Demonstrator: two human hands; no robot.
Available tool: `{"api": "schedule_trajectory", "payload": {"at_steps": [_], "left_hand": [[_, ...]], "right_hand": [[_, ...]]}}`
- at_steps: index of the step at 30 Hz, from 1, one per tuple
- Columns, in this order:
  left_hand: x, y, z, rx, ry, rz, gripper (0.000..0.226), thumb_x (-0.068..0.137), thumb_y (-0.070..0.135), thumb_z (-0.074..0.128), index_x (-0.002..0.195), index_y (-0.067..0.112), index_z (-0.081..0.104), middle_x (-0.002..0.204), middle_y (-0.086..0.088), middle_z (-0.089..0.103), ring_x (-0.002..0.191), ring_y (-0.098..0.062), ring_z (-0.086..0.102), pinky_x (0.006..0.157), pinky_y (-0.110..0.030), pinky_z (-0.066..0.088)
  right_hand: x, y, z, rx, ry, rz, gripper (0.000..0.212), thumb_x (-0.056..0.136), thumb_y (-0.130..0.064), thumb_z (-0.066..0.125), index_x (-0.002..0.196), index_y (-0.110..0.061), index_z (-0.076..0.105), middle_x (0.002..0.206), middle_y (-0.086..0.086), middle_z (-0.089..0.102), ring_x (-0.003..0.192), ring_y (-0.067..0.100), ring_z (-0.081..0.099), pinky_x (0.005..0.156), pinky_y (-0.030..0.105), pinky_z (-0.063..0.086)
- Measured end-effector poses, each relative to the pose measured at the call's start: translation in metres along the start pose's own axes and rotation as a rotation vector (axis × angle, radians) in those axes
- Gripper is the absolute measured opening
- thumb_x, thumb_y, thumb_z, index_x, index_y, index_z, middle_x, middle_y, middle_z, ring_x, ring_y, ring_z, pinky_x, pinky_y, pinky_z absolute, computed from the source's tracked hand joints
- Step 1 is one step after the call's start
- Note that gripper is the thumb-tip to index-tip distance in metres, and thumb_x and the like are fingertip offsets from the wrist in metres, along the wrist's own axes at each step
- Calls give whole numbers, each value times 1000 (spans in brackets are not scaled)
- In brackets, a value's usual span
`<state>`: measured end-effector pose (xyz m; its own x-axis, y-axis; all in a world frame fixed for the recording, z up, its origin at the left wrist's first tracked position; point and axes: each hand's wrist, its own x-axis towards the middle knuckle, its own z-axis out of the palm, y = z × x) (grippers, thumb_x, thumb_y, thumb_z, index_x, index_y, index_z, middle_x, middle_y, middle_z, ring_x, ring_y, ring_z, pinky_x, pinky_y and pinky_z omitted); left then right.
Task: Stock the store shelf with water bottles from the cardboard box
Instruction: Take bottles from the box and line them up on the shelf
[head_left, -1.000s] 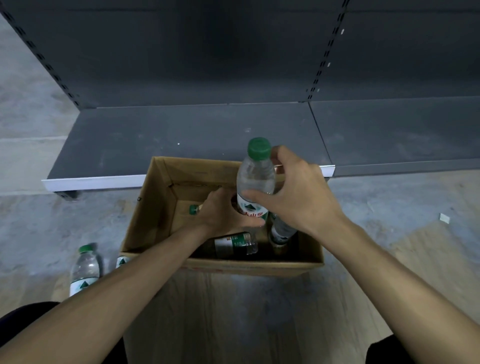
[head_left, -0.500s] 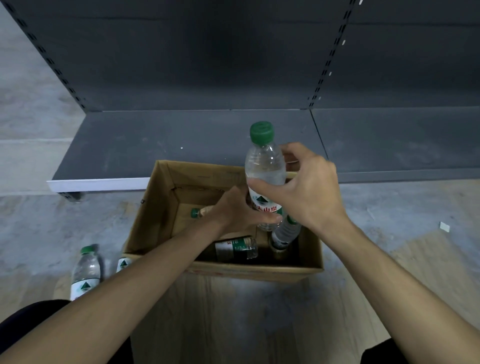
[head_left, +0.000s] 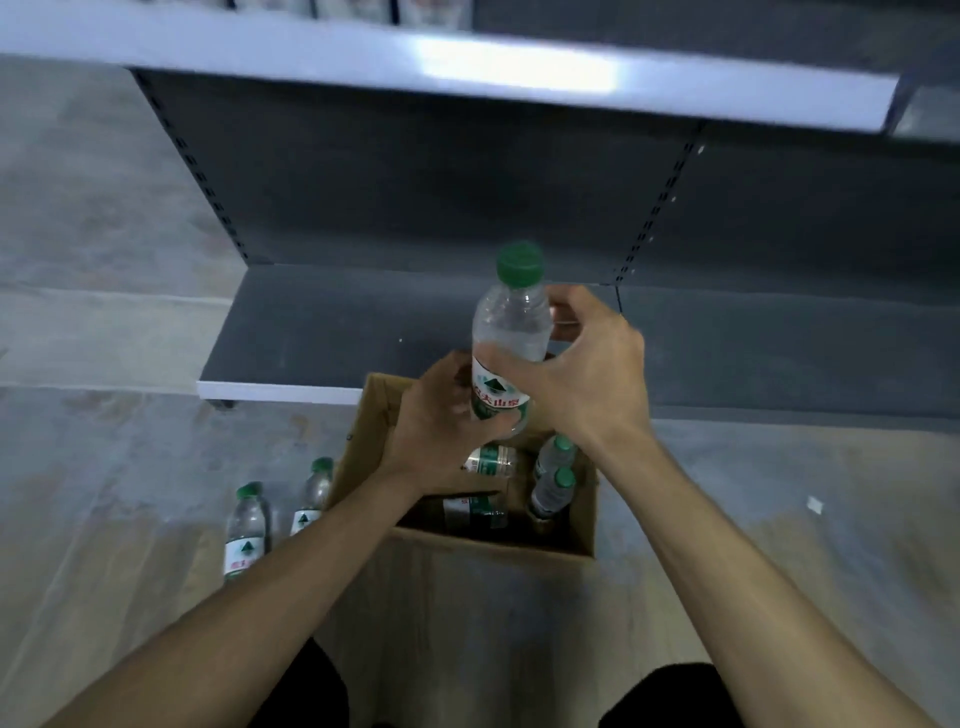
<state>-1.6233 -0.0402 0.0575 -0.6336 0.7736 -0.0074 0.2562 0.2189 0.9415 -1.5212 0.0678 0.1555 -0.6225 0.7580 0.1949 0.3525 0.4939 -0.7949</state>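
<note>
- so both hands are on one water bottle (head_left: 511, 332), held upright right above the far end of the cardboard box (head_left: 571, 543); green cap up, label facing the camera
- right hand (head_left: 587, 374) is wrapped round the bottle's middle from the right, thumb across the label; left hand (head_left: 441, 426) curls round the bottom end, so it's gripped by both
- inside the box I can make out at least four more bottles: two lying on their sides near the middle (head_left: 488, 460) and (head_left: 472, 512); two green-capped ones leaning at the right wall (head_left: 553, 483); could be more under the arms, can't tell
- just left of the box, two bottles (head_left: 247, 530) and (head_left: 314, 493) stand on the floor (head_left: 104, 597); not on a shelf, so I'd guess they still need stocking too
- the bottom shelf (head_left: 322, 332) right behind the box shows no bottles on any part I can see; the upper shelf edge (head_left: 467, 67) well above the box is blurry, and something pale sits on top of it at the very top of the picture, no idea what
- my read: barely started; nothing visibly placed yet, this bottle looks like the first going up, and the box plus those floor ones are all left to do
</note>
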Motion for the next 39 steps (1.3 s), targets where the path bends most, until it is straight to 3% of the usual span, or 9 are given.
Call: {"api": "schedule_trajectory", "payload": {"at_steps": [3,5,9,14,18,21,28,32,39], "left_hand": [[-12,94,-48,47,73,-40,56,63,48,87,111,38,59,99,23,72,91,8,67,76,-14,55],[-19,158,-83,16,112,-36,58,60,50,86,111,39,61,97,26,71,88,9,67,68,-8,51],[-25,287,-153,-18,126,-12,62,57,49,83,113,33,63,97,26,69,89,6,66,69,-13,54],[-30,421,-238,50,171,84,54,61,54,84,108,47,59,102,31,67,92,9,64,71,-17,57],[-31,511,-294,48,248,180,53,58,51,86,104,47,59,98,26,70,86,6,67,68,-17,56],[-32,567,-328,69,285,252,49,59,50,84,103,43,61,93,23,72,81,5,68,64,-19,55],[-43,636,-374,98,320,345,52,59,47,84,105,35,64,98,14,73,91,-2,69,78,-41,60],[-43,656,-380,111,360,361,54,57,47,85,105,33,65,94,18,73,88,2,68,79,-38,60],[-8,666,-374,149,377,316,58,56,53,83,107,35,64,95,20,73,89,3,67,80,-37,59]], "right_hand": [[16,-91,-54,0,-56,-33,54,58,-59,84,101,-34,62,87,-22,67,81,-6,62,73,24,56],[28,-154,-90,27,-75,-42,54,57,-58,84,100,-34,63,87,-22,67,81,-8,62,72,22,55],[50,-279,-154,85,-73,-71,49,58,-55,85,96,-40,59,87,-25,66,82,-12,61,66,12,51],[74,-420,-221,132,-68,-152,51,59,-48,89,99,-33,61,86,-22,68,79,-10,62,63,6,46],[90,-516,-261,174,-74,-229,52,61,-45,89,104,-30,63,89,-18,71,80,-5,66,69,20,55],[98,-574,-285,193,-39,-318,52,62,-44,89,105,-30,62,88,-19,71,79,-8,65,67,19,56],[98,-647,-314,197,38,-436,54,59,-44,89,104,-29,62,90,-17,72,80,-9,66,69,18,56],[103,-664,-325,171,71,-473,57,58,-48,89,104,-27,64,88,-18,71,78,-11,64,65,10,52],[138,-657,-332,166,42,-469,59,61,-46,88,109,-25,63,97,-17,70,84,-7,66,74,20,58]]}}
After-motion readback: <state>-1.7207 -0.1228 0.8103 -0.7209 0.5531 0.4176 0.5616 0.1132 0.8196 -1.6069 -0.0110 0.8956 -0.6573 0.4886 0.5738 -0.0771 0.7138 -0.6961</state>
